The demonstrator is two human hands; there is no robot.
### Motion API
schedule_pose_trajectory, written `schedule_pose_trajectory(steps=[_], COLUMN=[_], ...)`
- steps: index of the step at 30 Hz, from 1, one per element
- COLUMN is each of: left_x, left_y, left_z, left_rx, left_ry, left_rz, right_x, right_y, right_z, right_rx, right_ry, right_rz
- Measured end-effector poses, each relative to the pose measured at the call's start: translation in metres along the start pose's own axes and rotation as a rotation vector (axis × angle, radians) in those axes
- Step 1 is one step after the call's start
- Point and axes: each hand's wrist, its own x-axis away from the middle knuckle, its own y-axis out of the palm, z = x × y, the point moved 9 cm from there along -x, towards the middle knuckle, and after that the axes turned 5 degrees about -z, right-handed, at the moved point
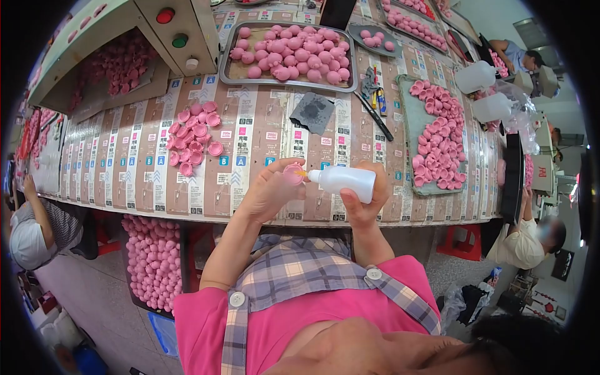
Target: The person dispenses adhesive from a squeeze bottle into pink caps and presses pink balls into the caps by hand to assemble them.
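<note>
Over the table's near edge, my left hand [270, 192] is closed on a pink plastic half-shell [292, 175], its hollow side showing. My right hand [367, 199] grips a white squeeze bottle [347, 181] lying sideways, its yellowish nozzle pointing left at the shell. The nozzle tip meets or nearly meets the shell's rim; I cannot tell which. Left of my hands lies a small pile of pink half-shells [192, 139]. Beyond them is a metal tray [226, 75] of round pink pieces.
A green-grey tray [431, 191] of pink half-shells lies on the right, near a dark cloth [312, 112] and a black pen-like tool [374, 116]. A machine with buttons [140, 37] stands at left. Below it sits a crate [182, 262] of pink pieces. Other people [522, 240] sit nearby.
</note>
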Motion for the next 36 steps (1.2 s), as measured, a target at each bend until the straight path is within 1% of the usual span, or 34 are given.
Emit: schedule_pose_trajectory(steps=[1,4,7,13,16,19,22,25,28,31,36], left_x=[0.000,0.001,0.001,0.002,0.002,0.002,0.003,0.003,0.003,0.002,0.002], left_y=[-0.001,-0.002,-0.003,-0.004,-0.004,-0.003,-0.005,-0.006,-0.006,-0.005,-0.008], left_z=[0.000,0.000,0.003,0.001,0.001,0.001,0.000,0.000,0.001,0.004,0.003], left_rx=[0.017,0.047,0.043,0.072,0.071,0.071,0.072,0.081,0.091,0.104,0.148], left_ry=[-0.002,0.006,0.033,0.048,0.040,0.035,0.028,0.026,0.036,0.052,0.063], left_rz=[0.000,0.004,-0.003,-0.018,-0.022,-0.018,0.000,0.005,0.000,-0.007,0.006], right_x=[0.002,0.010,0.000,0.006,0.002,0.000,0.001,0.000,0.008,0.010,0.005], right_y=[-0.002,-0.016,-0.013,-0.008,-0.004,-0.002,-0.001,-0.001,-0.012,-0.021,-0.016], right_z=[0.001,0.018,0.008,0.014,0.005,0.003,0.007,0.006,0.014,0.018,0.018], right_rx=[-0.006,-0.234,-0.141,-0.109,-0.006,-0.020,-0.015,-0.003,-0.145,-0.191,-0.233], right_ry=[-0.008,-0.013,0.038,0.036,0.000,-0.014,0.035,0.040,0.038,0.083,0.135], right_rz=[0.027,0.192,0.177,0.090,0.037,0.044,0.025,0.015,0.139,0.240,0.204])
